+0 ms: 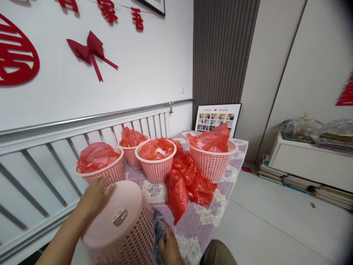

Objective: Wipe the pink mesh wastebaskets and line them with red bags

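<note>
A pink plastic wastebasket point(121, 221) with perforated sides is in front of me, its solid base with a label turned up towards me. My left hand point(96, 195) grips it at the far left edge of the base, fingers laid over the rim. Against the basket's right side, my right hand point(168, 243) presses a bunched blue-grey cloth point(158, 233). Some right fingers are hidden by the cloth. Just beyond lies a heap of red plastic bags point(186, 176) on the floral tablecloth point(154, 189), with one bag end pointing towards me.
Several more pink baskets lined with red bags stand behind: one at left point(106, 171), one at the back point(132, 156), one in the middle point(157, 169), one at right point(211, 162). A white radiator point(49, 171) runs along the wall. A photo board point(234, 114) leans at the back.
</note>
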A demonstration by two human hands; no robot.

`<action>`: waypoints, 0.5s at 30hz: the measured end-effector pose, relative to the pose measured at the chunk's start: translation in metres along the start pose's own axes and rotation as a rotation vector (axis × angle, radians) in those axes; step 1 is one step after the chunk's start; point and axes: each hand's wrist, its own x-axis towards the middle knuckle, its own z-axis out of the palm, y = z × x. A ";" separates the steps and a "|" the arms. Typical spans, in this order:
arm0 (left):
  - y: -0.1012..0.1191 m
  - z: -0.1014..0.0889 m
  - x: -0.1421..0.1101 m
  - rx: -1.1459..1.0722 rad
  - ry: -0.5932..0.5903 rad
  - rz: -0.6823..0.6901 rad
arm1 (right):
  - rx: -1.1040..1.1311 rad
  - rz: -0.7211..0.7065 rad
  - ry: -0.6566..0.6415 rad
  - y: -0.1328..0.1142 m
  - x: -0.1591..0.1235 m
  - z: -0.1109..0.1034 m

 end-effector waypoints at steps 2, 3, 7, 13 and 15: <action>-0.004 0.003 -0.004 -0.029 -0.057 -0.004 | 0.026 0.015 0.003 -0.002 0.000 -0.001; -0.005 0.006 -0.006 -0.035 -0.086 0.013 | 0.040 0.032 0.000 -0.003 0.000 0.000; -0.005 0.015 -0.006 -0.051 -0.156 0.072 | 0.087 0.092 -0.019 -0.012 0.000 0.005; -0.009 0.011 0.008 -0.085 -0.193 0.150 | 0.017 -0.335 -0.087 -0.064 -0.002 0.018; -0.010 0.010 0.011 -0.097 -0.198 0.174 | -0.040 -0.509 -0.126 -0.089 0.003 0.020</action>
